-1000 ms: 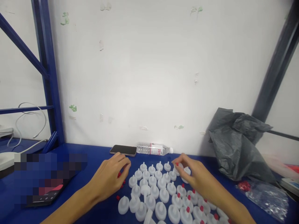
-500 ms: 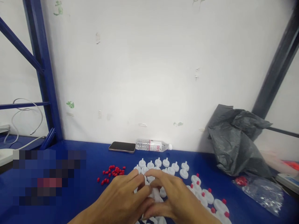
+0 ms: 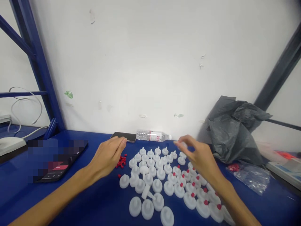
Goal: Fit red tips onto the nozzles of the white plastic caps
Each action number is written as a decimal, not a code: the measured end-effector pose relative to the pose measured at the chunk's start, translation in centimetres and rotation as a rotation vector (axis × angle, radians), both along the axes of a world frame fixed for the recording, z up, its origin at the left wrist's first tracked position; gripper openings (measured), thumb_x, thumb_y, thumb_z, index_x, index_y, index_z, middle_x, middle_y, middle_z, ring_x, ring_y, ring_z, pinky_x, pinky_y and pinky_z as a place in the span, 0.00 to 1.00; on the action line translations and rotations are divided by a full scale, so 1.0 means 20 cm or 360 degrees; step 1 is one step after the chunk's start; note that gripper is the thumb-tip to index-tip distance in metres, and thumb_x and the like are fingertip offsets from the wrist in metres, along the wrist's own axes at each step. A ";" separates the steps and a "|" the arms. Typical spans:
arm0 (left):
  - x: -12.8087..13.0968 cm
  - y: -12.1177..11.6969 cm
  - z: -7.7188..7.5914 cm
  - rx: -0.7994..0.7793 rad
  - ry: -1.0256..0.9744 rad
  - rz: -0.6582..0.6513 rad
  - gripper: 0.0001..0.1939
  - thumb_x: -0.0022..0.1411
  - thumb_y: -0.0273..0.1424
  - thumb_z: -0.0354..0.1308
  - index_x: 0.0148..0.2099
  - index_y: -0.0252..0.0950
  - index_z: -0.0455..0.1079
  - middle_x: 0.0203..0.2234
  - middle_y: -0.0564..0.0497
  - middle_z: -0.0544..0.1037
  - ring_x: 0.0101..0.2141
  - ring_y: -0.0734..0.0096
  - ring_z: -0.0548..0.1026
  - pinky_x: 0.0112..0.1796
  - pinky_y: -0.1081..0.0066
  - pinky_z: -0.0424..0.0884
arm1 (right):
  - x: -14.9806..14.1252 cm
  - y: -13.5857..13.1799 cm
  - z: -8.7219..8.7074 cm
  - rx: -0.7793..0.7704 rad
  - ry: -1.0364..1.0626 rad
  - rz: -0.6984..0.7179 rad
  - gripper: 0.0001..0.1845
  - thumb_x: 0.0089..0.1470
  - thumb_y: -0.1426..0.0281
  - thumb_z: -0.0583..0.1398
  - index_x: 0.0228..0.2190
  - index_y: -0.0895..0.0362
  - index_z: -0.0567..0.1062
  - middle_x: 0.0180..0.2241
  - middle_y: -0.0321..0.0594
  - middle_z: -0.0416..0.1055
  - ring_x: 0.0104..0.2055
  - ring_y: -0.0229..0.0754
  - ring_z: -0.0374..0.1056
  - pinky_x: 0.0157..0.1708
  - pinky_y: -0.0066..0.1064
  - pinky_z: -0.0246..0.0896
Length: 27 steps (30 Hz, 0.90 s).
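Many white plastic caps (image 3: 162, 175) with nozzles stand in rows on the blue table (image 3: 101, 204); those on the right carry small red tips (image 3: 192, 195). A little heap of loose red tips (image 3: 121, 161) lies left of the caps. My left hand (image 3: 107, 156) reaches over that heap with its fingers stretched out and nothing visibly in them. My right hand (image 3: 198, 158) hovers over the far right of the rows, its fingertips pinched on a white cap (image 3: 183, 145).
A phone (image 3: 124, 136) and a lying water bottle (image 3: 152, 136) rest against the wall. A grey plastic bag (image 3: 232, 131) and a clear bag (image 3: 251, 177) of red bits sit at the right. Another phone (image 3: 58, 161) lies at the left, beside a blue rack post (image 3: 39, 78).
Both hands were together low over the caps half a second ago. They have parted: the left went to the red heap, the right to the far right with a cap.
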<state>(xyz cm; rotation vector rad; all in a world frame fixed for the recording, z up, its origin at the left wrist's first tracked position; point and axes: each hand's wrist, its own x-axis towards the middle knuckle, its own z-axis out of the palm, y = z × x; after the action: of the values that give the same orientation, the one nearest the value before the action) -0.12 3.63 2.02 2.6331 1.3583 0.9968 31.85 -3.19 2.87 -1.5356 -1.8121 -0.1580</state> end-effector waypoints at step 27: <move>-0.03 0.13 -0.14 -0.0176 0.0404 -0.0085 0.11 0.66 0.35 0.50 0.35 0.40 0.71 0.35 0.49 0.75 0.39 0.62 0.71 0.33 0.68 0.63 | 0.22 0.01 0.00 -0.0744 -0.0196 -0.0008 0.18 0.63 0.57 0.54 0.39 0.51 0.80 0.34 0.40 0.81 0.36 0.46 0.76 0.38 0.34 0.64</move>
<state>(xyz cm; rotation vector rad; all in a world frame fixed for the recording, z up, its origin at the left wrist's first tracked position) -0.78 6.27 -0.71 2.7680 1.3332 0.5778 36.28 -2.96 2.90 -1.8815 -2.0407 0.1876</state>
